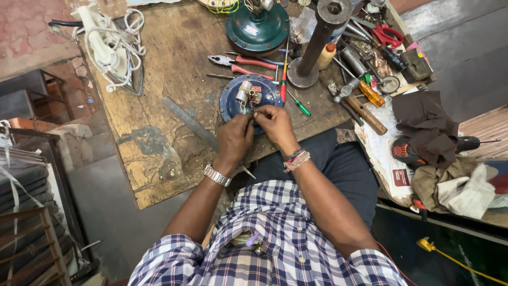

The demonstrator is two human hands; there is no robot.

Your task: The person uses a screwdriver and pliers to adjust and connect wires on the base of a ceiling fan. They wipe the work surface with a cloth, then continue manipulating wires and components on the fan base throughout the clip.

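Note:
A round blue metal cover lies near the front edge of the wooden workbench, with a small silver cylinder and wires on top of it. My left hand and my right hand meet over its near rim, fingertips pinched together on thin wires. A metal watch is on my left wrist and a braided band on my right. What lies under my fingers is hidden.
Red-handled pliers and screwdrivers lie behind the cover. A green motor housing and a steel post stand further back. A white clothes iron sits far left. Tools, rags and a drill crowd the right.

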